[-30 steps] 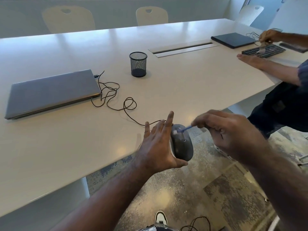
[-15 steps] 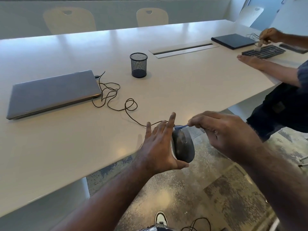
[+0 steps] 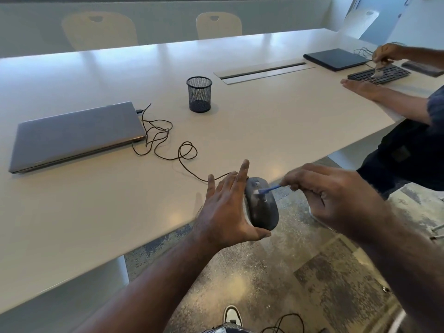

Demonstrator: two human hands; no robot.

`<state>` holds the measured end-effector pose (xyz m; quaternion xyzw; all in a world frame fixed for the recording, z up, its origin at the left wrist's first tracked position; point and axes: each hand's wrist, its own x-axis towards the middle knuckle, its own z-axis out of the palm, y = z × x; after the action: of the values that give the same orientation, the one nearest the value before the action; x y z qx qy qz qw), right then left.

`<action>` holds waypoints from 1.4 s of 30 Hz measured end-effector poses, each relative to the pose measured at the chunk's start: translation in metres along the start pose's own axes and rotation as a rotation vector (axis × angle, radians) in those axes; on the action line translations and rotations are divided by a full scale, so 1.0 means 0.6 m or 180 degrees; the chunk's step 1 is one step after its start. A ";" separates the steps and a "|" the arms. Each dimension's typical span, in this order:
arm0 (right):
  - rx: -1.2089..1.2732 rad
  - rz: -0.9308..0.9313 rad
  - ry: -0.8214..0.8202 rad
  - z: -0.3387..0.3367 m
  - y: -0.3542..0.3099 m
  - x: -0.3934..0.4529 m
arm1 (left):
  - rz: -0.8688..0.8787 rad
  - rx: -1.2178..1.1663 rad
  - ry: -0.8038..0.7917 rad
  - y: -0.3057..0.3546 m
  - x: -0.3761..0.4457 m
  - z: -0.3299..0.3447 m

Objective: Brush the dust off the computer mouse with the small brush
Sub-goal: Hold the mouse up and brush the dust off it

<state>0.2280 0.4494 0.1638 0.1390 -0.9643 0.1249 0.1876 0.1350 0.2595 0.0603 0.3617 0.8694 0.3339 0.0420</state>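
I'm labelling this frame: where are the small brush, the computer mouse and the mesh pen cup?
small brush [image 3: 269, 189], head view, on the blue handle.
computer mouse [image 3: 264, 212], head view, on the grey top shell.
mesh pen cup [image 3: 199, 97], head view, on the black side wall.

The left hand [image 3: 228, 207] covers the near side and underside of the mouse [image 3: 262, 207], and its fingers there are out of sight; the brush [image 3: 268, 189] shows only its blue neck and pale, blurred tip, the handle buried in the right hand [image 3: 336, 195]; the counter [image 3: 72, 212] runs off the left edge; a second person at the right edge is cut off, with only arms and lap showing.
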 end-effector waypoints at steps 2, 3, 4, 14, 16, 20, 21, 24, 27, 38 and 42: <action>0.0071 0.0003 -0.0102 -0.001 0.004 -0.004 | -0.0004 -0.0014 0.0032 -0.002 -0.001 0.000; 0.0120 0.0040 -0.0127 -0.003 0.007 -0.007 | -0.0012 -0.0029 0.0037 -0.004 -0.003 0.000; 0.0155 0.0080 -0.0114 -0.006 0.011 -0.009 | -0.0023 -0.0052 0.0043 -0.006 -0.004 0.000; 0.0144 0.0134 0.0127 0.003 0.009 -0.010 | -0.0006 -0.0104 0.0133 -0.010 -0.002 0.002; 0.0176 0.0102 0.0114 0.001 0.013 -0.011 | -0.0021 -0.0081 0.0115 -0.012 -0.004 0.002; 0.0199 0.0099 0.0312 -0.001 0.017 -0.009 | -0.0027 -0.0096 0.0081 -0.013 -0.005 0.005; 0.0171 0.0070 0.0315 0.001 0.014 -0.009 | -0.0020 -0.0105 0.0087 -0.012 -0.004 0.005; 0.0074 -0.0032 0.0141 0.004 0.009 -0.010 | -0.0030 -0.0095 0.0136 -0.014 -0.001 0.002; 0.0088 -0.0019 0.0129 0.000 0.018 -0.012 | -0.0046 -0.0086 0.0108 -0.017 -0.002 0.003; 0.0090 -0.0194 -0.0038 -0.002 0.025 -0.019 | -0.0138 -0.0161 0.0210 -0.026 -0.003 -0.002; 0.0154 -0.0253 0.0200 0.003 0.025 -0.022 | -0.0145 -0.0181 0.0219 -0.026 0.000 -0.001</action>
<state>0.2347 0.4660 0.1541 0.1778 -0.9483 0.1449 0.2193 0.1254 0.2509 0.0514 0.3287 0.8686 0.3696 0.0300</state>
